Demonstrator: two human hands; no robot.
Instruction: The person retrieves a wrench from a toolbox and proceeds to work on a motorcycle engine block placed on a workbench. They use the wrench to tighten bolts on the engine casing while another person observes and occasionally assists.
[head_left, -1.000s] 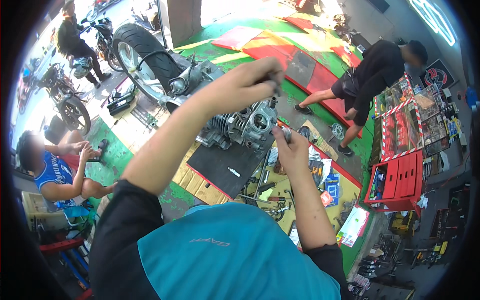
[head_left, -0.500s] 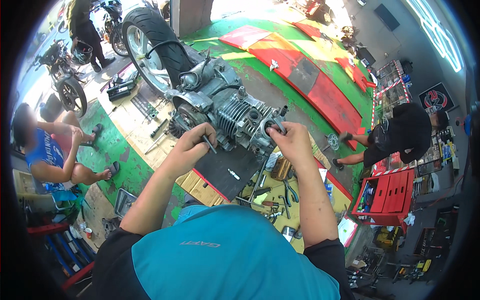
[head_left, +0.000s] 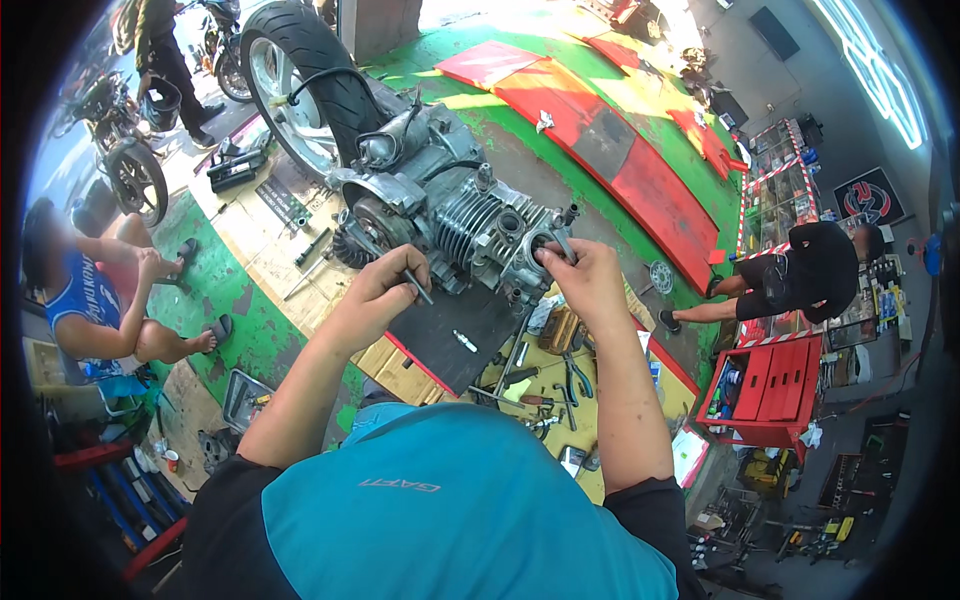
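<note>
A scooter engine (head_left: 400,165) with a finned cylinder (head_left: 468,228) lies before me, its rear tyre (head_left: 335,115) still attached. My left hand (head_left: 378,300) is closed around a slim grey metal rod-shaped tool (head_left: 420,288) beside the cylinder's near left side. At the cylinder head (head_left: 512,228), my right hand (head_left: 588,282) pinches a short metal tool (head_left: 563,243) by a round opening. The fingers hide this tool's lower end, so its exact kind does not show. A white spark plug (head_left: 464,341) rests on the black mat (head_left: 430,345) below the engine.
Pliers (head_left: 579,378) and several hand tools lie on the yellow surface near me. A red tool cabinet (head_left: 785,385) stands at right, and a red ramp (head_left: 610,150) beyond the engine. One person sits at left, another bends at right, and a third stands at far left.
The whole view has shifted slightly. Both hands keep their grips, with the right fingers a little changed at the head opening. The person at right has moved slightly.
</note>
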